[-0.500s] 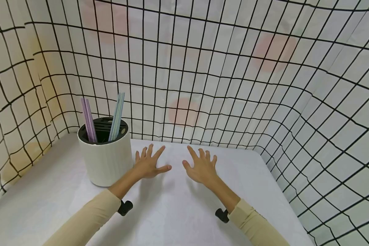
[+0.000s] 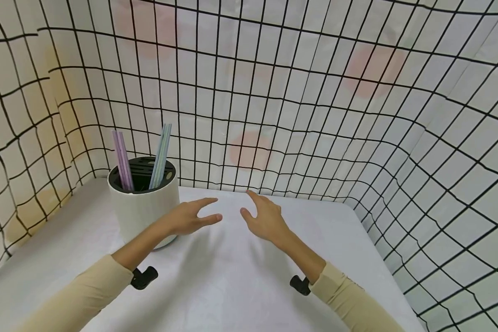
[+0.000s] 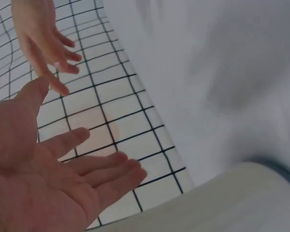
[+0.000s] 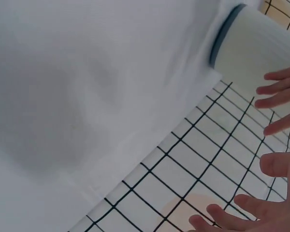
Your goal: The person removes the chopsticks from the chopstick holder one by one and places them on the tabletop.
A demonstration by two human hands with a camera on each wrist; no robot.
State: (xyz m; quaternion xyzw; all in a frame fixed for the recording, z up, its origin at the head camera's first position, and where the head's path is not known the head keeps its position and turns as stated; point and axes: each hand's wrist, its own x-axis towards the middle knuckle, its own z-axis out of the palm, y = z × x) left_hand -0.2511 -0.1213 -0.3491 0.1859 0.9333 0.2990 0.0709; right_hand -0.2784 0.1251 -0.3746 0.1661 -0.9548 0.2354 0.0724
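My left hand (image 2: 186, 217) hovers over the white table, just right of the holder, its fingers extended and thumb spread; nothing is in it. Facing it, my right hand (image 2: 267, 219) is also above the table, with its thumb apart from the fingers and nothing held. A white ribbed round holder (image 2: 145, 210) with a black slotted top stands on the left side. Purple sticks (image 2: 123, 161) and pale blue-green sticks (image 2: 160, 157) lean upright in it. Both palms show bare in the wrist views, the left palm (image 3: 48, 193) and the right palm (image 4: 275, 212).
A black grid net (image 2: 249, 110) over pale sheeting with faint coloured patches encloses the back and sides. The white table (image 2: 232, 286) extends forward and to both sides. A black wrist-worn device (image 2: 144, 277) sits below the left sleeve, another black device (image 2: 300, 285) below the right.
Both hands have turned from palms down with spread fingers to palms facing each other. The left forearm has shifted left; the right hand has moved slightly left.
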